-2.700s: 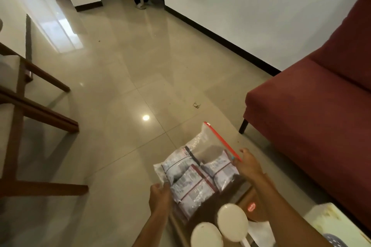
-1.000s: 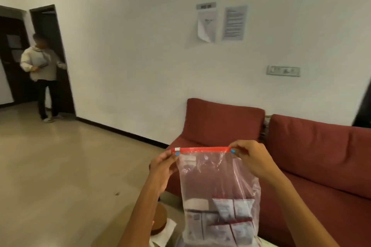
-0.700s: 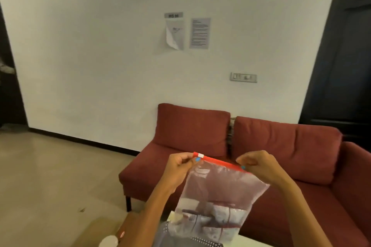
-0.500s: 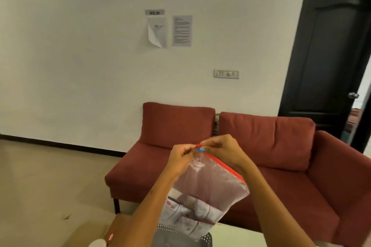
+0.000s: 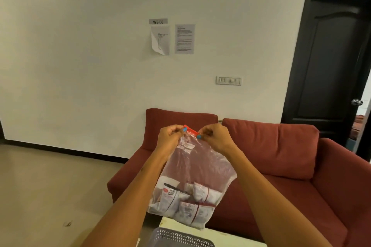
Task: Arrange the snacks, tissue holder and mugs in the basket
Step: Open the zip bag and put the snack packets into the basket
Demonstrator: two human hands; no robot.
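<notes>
A clear zip bag (image 5: 192, 172) with a red seal strip hangs in the air in front of me, with several white snack packets (image 5: 186, 202) at its bottom. My left hand (image 5: 170, 138) pinches the left end of the red strip. My right hand (image 5: 214, 138) pinches the strip close beside it, so both hands are nearly touching. Below the bag, the perforated grey rim of the basket (image 5: 180, 236) shows at the bottom edge. Mugs and tissue holder are out of view.
A pale table top (image 5: 230, 236) lies under the basket. A red sofa (image 5: 281, 166) stands behind it against the white wall. A dark door (image 5: 329, 56) is at the right. Tiled floor (image 5: 40, 196) spreads to the left.
The bag was lifted from low over the table and held upright as my view swung up and right. My right hand slid along the red strip toward my left hand.
</notes>
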